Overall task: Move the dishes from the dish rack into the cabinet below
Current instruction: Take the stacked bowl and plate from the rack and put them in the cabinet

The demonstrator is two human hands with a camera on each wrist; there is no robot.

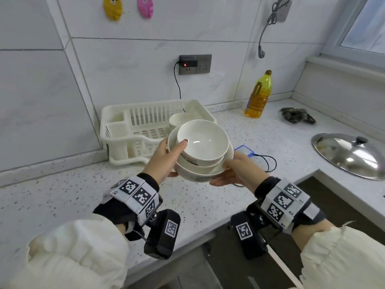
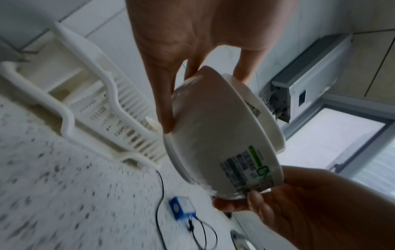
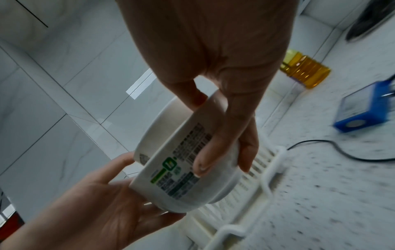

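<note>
Both hands hold a stack of nested white bowls [image 1: 203, 142] in the air, just in front of the white plastic dish rack [image 1: 125, 126]. My left hand [image 1: 177, 157] grips the stack's left side, thumb on the top bowl's rim and fingers underneath. My right hand [image 1: 225, 172] cups the right side from below, thumb on the rim. The left wrist view shows the left fingers [image 2: 164, 101] against the lowest bowl [image 2: 213, 135], which carries a printed label. The right fingers [image 3: 213, 143] lie over that label in the right wrist view. One more white bowl [image 1: 179, 119] stays in the rack.
On the speckled counter [image 1: 83, 184] lie a blue device [image 1: 243, 150] with a black cable, a yellow oil bottle [image 1: 258, 97], a dark cloth [image 1: 295, 115] and a steel lid [image 1: 348, 155] at the right. A dark space [image 1: 337, 207] shows below the counter edge.
</note>
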